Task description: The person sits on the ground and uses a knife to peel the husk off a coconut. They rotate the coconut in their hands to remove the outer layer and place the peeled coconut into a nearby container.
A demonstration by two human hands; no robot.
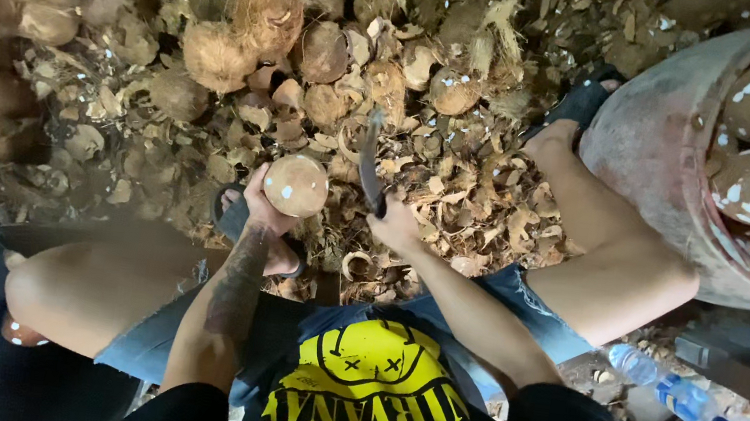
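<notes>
My left hand [262, 205] cups the coconut [295, 185], my right hand [394, 226] grips the knife [370, 160]; I'd angle shallow cuts away from fingers.

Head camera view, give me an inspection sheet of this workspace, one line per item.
Surface: ground covered in husk chips.
Job's things: peeled coconut in left hand; curved knife in right hand.
Clutter: pile of unpeeled coconuts; plastic water bottle.
Hands: both closed on their items.
Cables: nothing seen.
Surroundings: large tub of peeled coconuts at the right.
</notes>
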